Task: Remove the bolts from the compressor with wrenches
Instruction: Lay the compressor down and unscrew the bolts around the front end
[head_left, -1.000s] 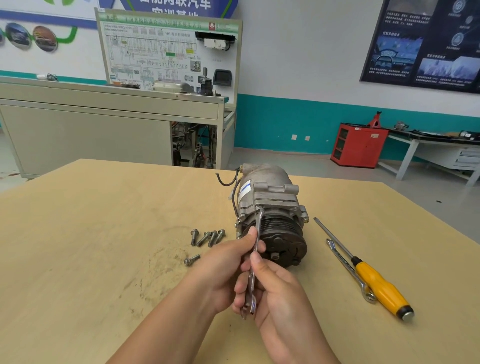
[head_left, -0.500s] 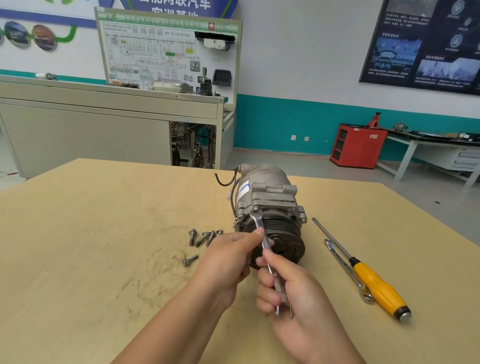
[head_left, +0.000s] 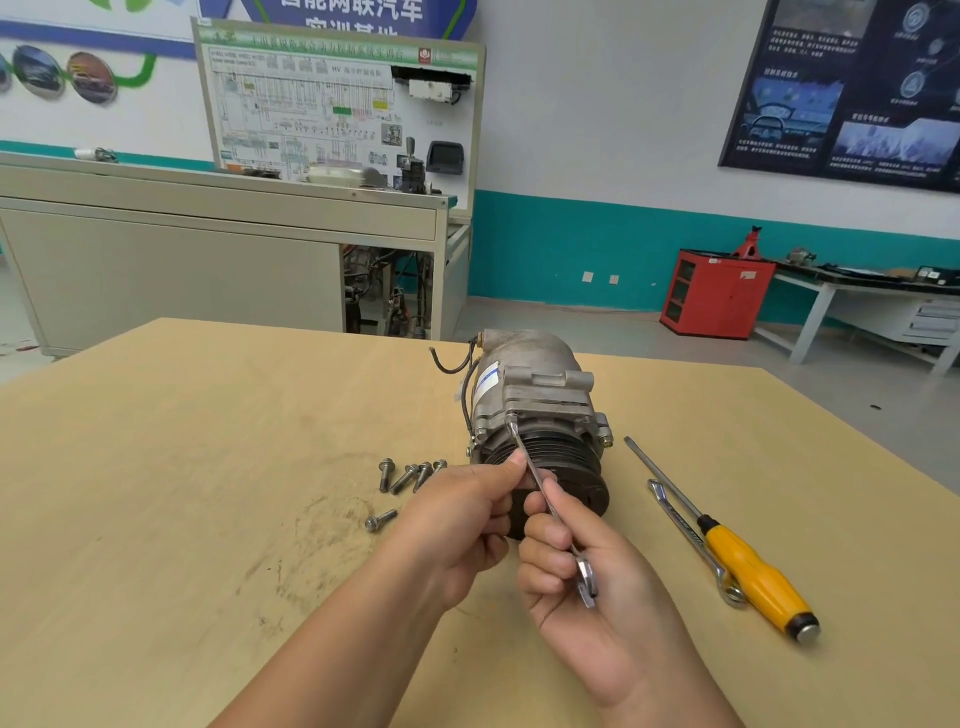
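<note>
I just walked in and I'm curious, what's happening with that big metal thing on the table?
A person is taking bolts out of a compressor. Both hands hold one wrench: the left hand pinches it near the top and the right hand grips the lower end. The wrench's top end sits on a bolt on the compressor's front. Five loose bolts lie on the table to the left. A second wrench and a yellow-handled screwdriver lie on the right.

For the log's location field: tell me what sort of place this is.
Probably an automotive training workshop: a wiring-diagram trainer board stands behind, a red cabinet sits by the wall, and a compressor lies on the wooden table beside loose bolts.
</note>
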